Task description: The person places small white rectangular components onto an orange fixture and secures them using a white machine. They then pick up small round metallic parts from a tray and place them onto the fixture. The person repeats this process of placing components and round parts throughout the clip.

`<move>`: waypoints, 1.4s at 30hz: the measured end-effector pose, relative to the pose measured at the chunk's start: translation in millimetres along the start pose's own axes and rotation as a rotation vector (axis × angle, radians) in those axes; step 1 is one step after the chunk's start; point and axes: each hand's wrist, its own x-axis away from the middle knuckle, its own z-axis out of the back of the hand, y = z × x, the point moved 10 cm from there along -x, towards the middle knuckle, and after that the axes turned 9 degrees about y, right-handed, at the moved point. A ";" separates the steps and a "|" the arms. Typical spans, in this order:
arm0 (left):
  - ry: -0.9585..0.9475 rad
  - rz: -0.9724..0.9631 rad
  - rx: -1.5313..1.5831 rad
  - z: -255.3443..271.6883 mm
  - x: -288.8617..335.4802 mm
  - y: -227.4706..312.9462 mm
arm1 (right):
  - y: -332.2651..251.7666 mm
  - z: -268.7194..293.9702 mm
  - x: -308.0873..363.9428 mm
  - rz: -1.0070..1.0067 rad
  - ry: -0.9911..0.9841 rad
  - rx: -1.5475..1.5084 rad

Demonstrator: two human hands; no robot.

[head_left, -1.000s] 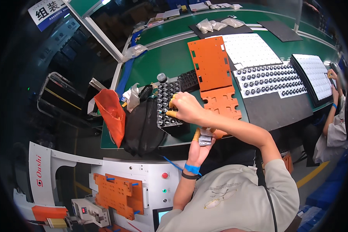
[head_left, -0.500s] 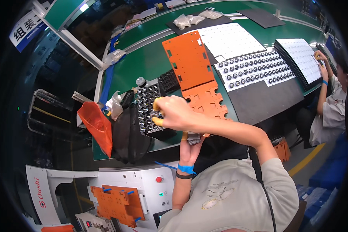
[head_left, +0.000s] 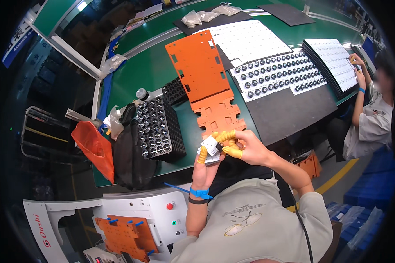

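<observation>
My left hand (head_left: 203,168), wearing yellow finger cots and a blue wristband, grips a small stack of white boards (head_left: 209,144) just in front of the orange fixture. My right hand (head_left: 249,150), also in yellow finger cots, pinches a small black part (head_left: 219,148) against the stack's right side. Fingers cover much of that part. Left of both hands stands a black rack (head_left: 174,133) filled with round, clear-topped black parts. The hinged orange fixture (head_left: 196,65) lies opened out, its cut-out lower plate (head_left: 216,113) nearest my hands.
White sheets bearing rows of black knob-like parts (head_left: 267,79) lie on a dark mat (head_left: 289,114). A second black rack (head_left: 173,92), a small bottle (head_left: 141,94) and an orange bag (head_left: 92,147) are at left. Another person (head_left: 373,114) works at far right.
My right hand has moved from the black rack rightward to my left hand, now with a black part at the white boards. The whole view has shifted slightly.
</observation>
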 end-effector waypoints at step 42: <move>0.158 -0.064 -0.421 -6.3 -10.4 -10.7 | -40.7 16.1 23.4 0.581 0.217 0.712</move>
